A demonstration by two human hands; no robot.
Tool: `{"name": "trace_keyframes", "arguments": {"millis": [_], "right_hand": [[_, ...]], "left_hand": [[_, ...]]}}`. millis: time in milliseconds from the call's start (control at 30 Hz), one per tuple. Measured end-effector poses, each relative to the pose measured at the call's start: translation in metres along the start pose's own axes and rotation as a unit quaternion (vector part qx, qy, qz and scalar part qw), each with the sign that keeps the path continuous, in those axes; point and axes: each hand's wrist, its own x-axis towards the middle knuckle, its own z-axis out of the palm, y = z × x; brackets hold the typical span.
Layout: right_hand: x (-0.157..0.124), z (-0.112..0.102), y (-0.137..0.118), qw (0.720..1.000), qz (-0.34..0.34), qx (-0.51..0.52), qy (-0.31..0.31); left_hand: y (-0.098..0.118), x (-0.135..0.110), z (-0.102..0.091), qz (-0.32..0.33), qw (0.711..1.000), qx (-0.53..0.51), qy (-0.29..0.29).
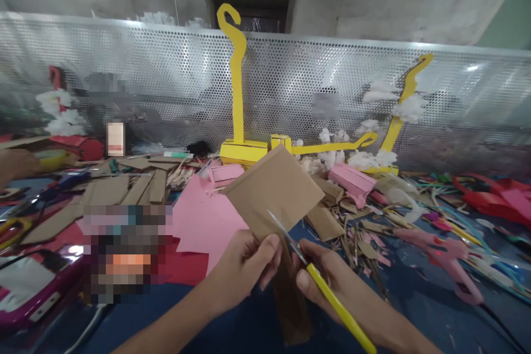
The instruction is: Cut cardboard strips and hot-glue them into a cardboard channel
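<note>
My left hand (253,259) pinches the lower corner of a tilted piece of brown cardboard (277,188) between thumb and fingers. In my right hand (332,276) is a craft knife with a yellow handle (332,301). Its narrow pointed blade (284,230) lies across the lower right part of the cardboard, pointing up and left; whether it touches is hard to tell. Below my hands a darker cardboard strip (292,304) lies on the blue table, its upper end hidden. Pink paper (201,215) spreads to the left of the cardboard.
A yellow hooked stand (236,88) rises behind the cardboard, before a perforated metal screen (174,83). A pink glue gun (450,260) lies right, among scraps and wires. Cut cardboard (105,191) lies left. Another person's hand (19,166) is at the far left.
</note>
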Motion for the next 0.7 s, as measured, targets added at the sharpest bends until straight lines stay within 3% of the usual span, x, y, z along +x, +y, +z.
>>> {"name": "trace_keyframes", "arguments": {"millis": [233, 533, 700], "right_hand": [[0.008, -0.003, 0.008, 0.994, -0.008, -0.102, 0.048], [0.008, -0.001, 0.015, 0.994, 0.024, -0.083, 0.063], [0.009, 0.0, 0.012, 0.997, -0.01, -0.06, 0.051]], "left_hand": [[0.001, 0.0, 0.001, -0.002, 1.0, 0.0, -0.003], [0.001, 0.002, 0.003, -0.009, 1.0, -0.005, 0.008], [0.002, 0.001, 0.002, -0.002, 1.0, 0.013, 0.014]]}}
